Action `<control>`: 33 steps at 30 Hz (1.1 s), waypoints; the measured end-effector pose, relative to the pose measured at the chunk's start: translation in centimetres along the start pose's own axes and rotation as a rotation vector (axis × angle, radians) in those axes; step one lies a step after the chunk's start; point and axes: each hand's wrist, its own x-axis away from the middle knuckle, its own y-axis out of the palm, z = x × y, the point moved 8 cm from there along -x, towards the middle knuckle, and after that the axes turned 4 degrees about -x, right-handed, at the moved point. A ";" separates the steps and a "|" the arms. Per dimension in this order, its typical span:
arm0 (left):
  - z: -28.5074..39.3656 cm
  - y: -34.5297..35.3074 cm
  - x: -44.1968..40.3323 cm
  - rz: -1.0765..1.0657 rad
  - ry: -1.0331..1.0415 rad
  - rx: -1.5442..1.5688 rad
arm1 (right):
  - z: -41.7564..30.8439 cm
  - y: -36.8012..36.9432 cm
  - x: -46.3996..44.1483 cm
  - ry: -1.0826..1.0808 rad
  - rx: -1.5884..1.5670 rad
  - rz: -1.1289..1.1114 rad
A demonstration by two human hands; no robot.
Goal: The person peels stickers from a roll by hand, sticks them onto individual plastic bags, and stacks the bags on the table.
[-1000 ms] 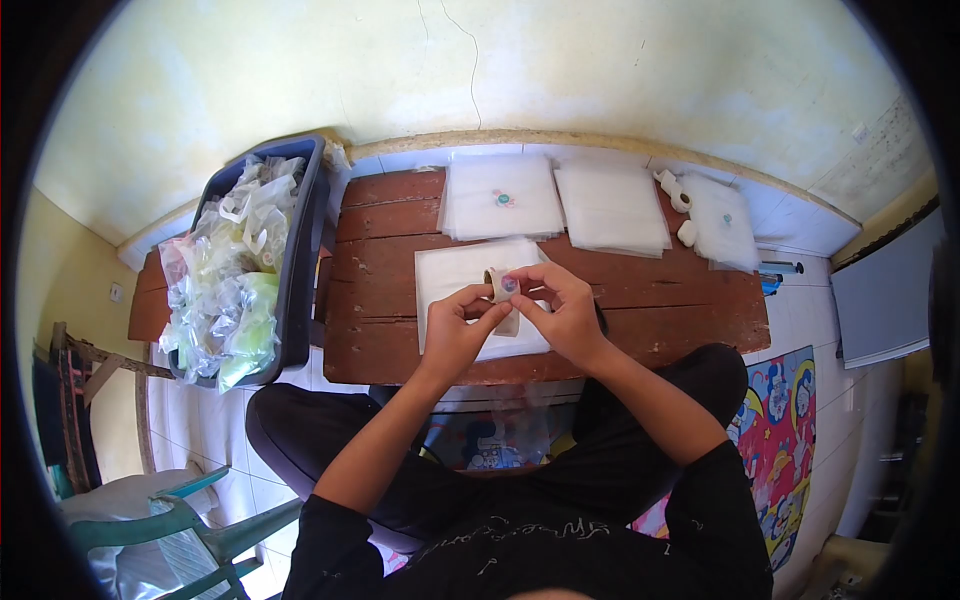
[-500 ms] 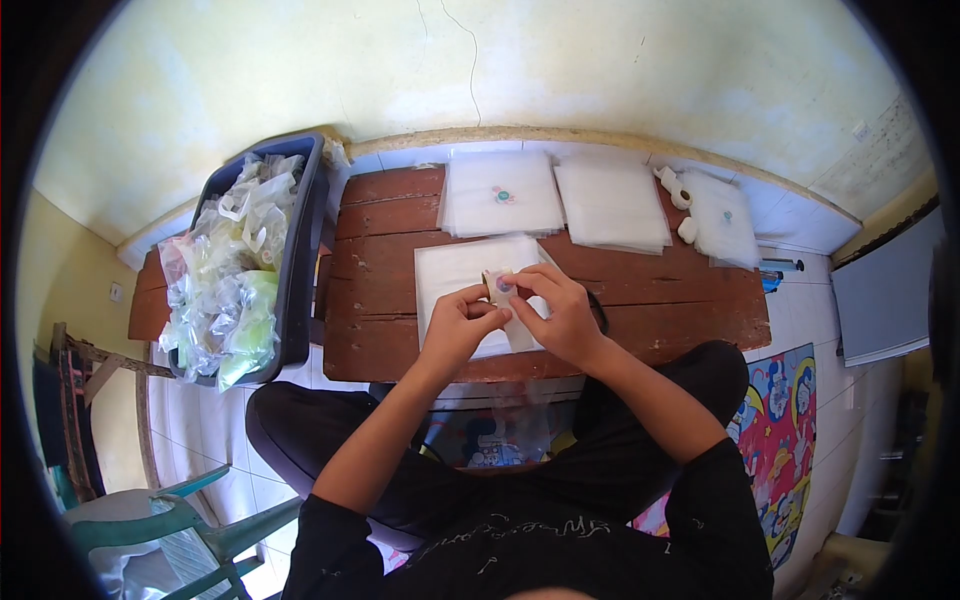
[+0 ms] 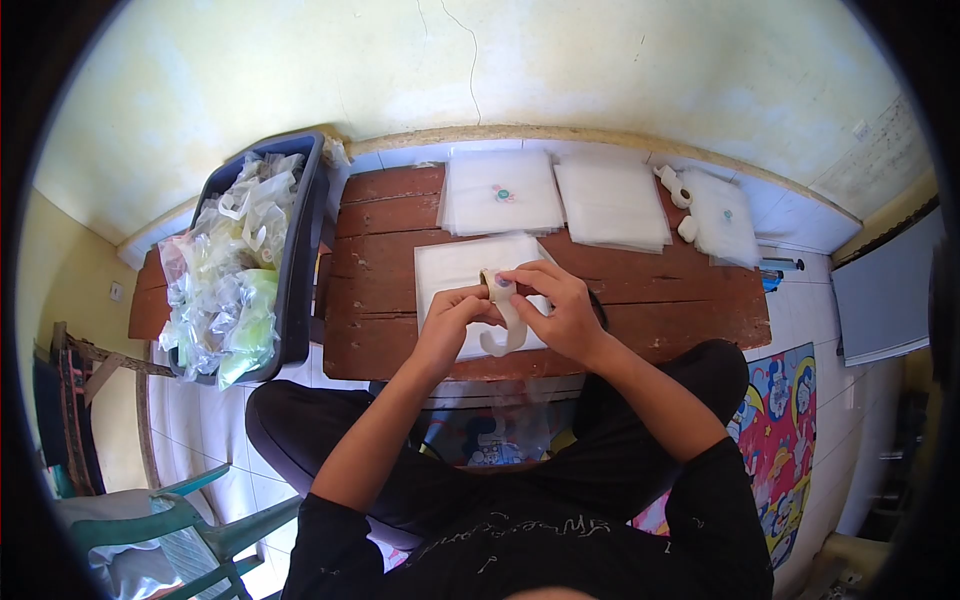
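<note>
Between my hands is a roll of stickers [image 3: 502,296] with a pale backing strip whose loose end curls down toward me. My left hand [image 3: 450,322] is closed around the roll's left side. The fingertips and thumb of my right hand [image 3: 562,310] are closed at its right side, beside a small pink and blue round sticker [image 3: 503,281]; whether that sticker is lifted off the strip I cannot tell. Just beneath my hands lies a stack of translucent plastic bags [image 3: 447,262] on the brown wooden table [image 3: 370,340].
Farther back lie a bag stack with a round printed sticker [image 3: 500,170], another stack [image 3: 612,200] and a third [image 3: 725,215] at right. White rolls [image 3: 674,186] stand near it. At left is a dark bin [image 3: 297,310] full of crumpled plastic. A green chair [image 3: 150,530] is lower left.
The strip's loose end, hanging fairly straight before, now curls up to the left. My left hand has shifted slightly around the roll; my right hand has stayed nearly in place.
</note>
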 end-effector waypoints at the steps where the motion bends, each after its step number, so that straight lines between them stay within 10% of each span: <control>1: -0.2 -0.1 -0.1 0.000 0.000 -0.001 | 0.3 0.0 0.0 -0.001 -0.022 -0.009; 33: 3.0 1.2 0.8 0.146 0.242 -0.559 | -1.0 -0.9 0.2 -0.066 0.054 0.116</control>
